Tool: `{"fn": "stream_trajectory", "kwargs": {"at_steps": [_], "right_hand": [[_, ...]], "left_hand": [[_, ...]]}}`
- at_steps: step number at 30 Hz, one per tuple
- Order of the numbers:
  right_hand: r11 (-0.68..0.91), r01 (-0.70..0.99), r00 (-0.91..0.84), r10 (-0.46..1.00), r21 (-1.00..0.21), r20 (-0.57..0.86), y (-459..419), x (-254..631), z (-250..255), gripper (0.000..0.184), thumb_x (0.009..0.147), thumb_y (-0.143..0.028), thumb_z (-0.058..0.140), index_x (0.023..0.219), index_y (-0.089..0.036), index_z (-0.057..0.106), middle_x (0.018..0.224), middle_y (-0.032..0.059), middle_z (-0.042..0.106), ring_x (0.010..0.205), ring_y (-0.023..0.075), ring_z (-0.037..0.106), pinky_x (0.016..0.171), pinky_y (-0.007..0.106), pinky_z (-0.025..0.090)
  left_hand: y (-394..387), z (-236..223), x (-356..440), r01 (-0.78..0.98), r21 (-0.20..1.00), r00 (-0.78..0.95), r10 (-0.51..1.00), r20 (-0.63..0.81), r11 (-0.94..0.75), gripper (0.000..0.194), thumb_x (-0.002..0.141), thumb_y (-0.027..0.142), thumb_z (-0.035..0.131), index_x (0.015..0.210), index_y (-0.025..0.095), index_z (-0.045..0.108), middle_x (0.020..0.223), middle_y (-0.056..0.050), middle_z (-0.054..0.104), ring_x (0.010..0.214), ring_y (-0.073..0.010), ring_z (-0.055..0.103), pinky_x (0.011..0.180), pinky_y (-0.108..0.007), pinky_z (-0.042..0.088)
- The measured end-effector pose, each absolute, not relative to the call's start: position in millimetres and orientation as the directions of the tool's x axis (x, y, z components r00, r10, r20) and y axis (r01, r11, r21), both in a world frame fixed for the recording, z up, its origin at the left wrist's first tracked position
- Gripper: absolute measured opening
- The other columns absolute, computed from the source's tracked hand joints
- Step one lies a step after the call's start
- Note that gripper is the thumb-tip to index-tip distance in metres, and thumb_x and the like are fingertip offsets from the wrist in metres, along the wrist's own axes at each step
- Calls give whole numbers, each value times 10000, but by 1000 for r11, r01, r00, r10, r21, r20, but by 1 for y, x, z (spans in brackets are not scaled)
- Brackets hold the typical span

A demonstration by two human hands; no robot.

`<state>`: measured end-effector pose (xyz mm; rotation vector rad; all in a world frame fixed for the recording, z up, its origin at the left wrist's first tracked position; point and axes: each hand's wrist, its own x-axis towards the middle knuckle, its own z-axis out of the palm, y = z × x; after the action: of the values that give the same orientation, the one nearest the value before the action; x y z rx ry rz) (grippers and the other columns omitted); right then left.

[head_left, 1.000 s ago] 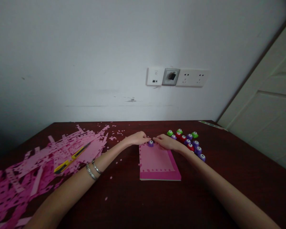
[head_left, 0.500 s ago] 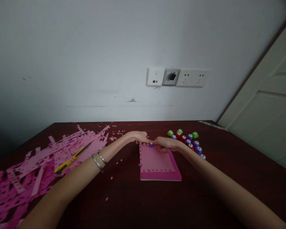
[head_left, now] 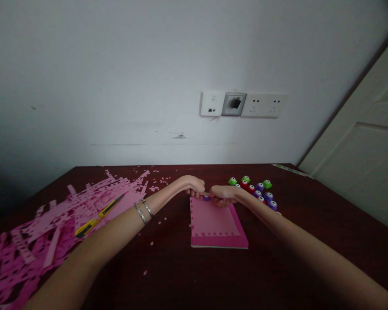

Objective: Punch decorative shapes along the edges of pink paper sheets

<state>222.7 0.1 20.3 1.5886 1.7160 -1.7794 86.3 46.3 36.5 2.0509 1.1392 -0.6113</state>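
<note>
A small purple paper punch (head_left: 206, 198) sits at the far edge of a light pink sheet (head_left: 213, 217). My left hand (head_left: 195, 185) is closed at the punch's left side, its wrist bent and fingers curled. From the right, my right hand (head_left: 222, 195) is closed against the same punch and rests over the sheet's far edge. Between the hands only part of the punch shows. Small holes run along the sheet's left and near edges. Beneath it lies a stack of darker pink paper (head_left: 220, 242).
Several punches in green, red and purple (head_left: 259, 187) stand to the right. On the left, a heap of punched pink strips (head_left: 56, 232) lies under a yellow utility knife (head_left: 98, 216). Tiny paper cutouts (head_left: 154, 188) are scattered about. A wall with sockets (head_left: 263, 106) rises behind the table.
My left hand has curled more tightly, and its wrist and forearm have shifted slightly right. My right hand stays at the punch. The view has moved a little.
</note>
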Motion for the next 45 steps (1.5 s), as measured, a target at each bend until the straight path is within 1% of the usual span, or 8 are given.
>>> {"fn": "stream_trajectory", "kwargs": {"at_steps": [5, 10, 13, 19, 24, 32, 38, 45], "right_hand": [[-235, 770, -406, 536, -593, -740, 1, 224, 16, 403, 864, -300, 287, 475, -212, 230, 395, -62, 191, 358, 55, 113, 331, 192, 108], [-208, 767, -397, 591, -608, -703, -9, 227, 17, 439, 904, -333, 231, 484, -205, 235, 388, -72, 196, 343, 44, 128, 337, 186, 125], [-105, 756, -340, 781, -647, -524, -17, 232, 21, 460, 881, -442, 309, 497, -190, 328, 392, -59, 283, 330, 46, 227, 340, 194, 175], [291, 736, -363, 932, -611, 6, -21, 245, 22, 238, 770, -372, 559, 731, -140, 592, 621, 19, 567, 523, 103, 489, 469, 222, 355], [544, 662, -470, 837, -515, 280, -17, 247, -1, 303, 758, -320, 601, 1013, -158, 617, 943, 85, 592, 835, 167, 541, 721, 289, 438], [644, 655, -586, 763, -395, 272, -12, 245, -16, 232, 817, -287, 539, 1011, -199, 631, 957, 63, 583, 939, 186, 517, 863, 336, 396], [618, 732, -537, 783, -288, 315, -11, 249, -12, 218, 829, -329, 528, 946, -180, 636, 927, 76, 586, 918, 199, 515, 833, 335, 395], [395, 914, -322, 846, -93, 424, -25, 282, 7, 287, 812, -421, 525, 846, -171, 662, 986, 115, 554, 889, 237, 478, 772, 357, 389]], "left_hand": [[41, 40, 87, 869, 296, 483, 553, -679, -396, 133, 673, 206, 505, 580, 142, 575, 527, -36, 548, 455, -123, 466, 424, -231, 325], [31, 38, 72, 823, 385, 567, 637, -522, -417, 150, 707, 253, 488, 647, 149, 578, 521, 10, 496, 423, -86, 406, 424, -215, 300], [14, 39, 62, 801, 365, 587, 743, -322, -475, 282, 777, 334, 434, 647, 137, 589, 570, -21, 530, 491, -103, 453, 481, -230, 338], [-53, 36, 58, 852, 11, 521, 850, 81, -524, 420, 832, 402, 392, 1045, 86, 568, 1037, -189, 568, 963, -300, 514, 775, -392, 411], [-90, 27, 62, 774, 53, 631, 759, -162, -631, 794, 756, 621, 436, 1307, 54, 359, 1346, -267, 327, 1224, -423, 282, 938, -523, 291], [-95, 35, 61, 767, 194, 633, 675, -379, -611, 866, 749, 672, 391, 1384, 101, 249, 1439, -240, 109, 1304, -437, 35, 993, -586, 163], [-96, 37, 60, 763, 221, 639, 657, -400, -607, 924, 701, 672, 473, 1391, 108, 229, 1437, -239, 97, 1303, -430, 48, 1006, -578, 142], [-92, 44, 59, 760, 199, 624, 609, -490, -618, 938, 710, 676, 442, 1411, 128, 144, 1448, -216, 25, 1310, -406, 9, 1017, -562, 131]]}}
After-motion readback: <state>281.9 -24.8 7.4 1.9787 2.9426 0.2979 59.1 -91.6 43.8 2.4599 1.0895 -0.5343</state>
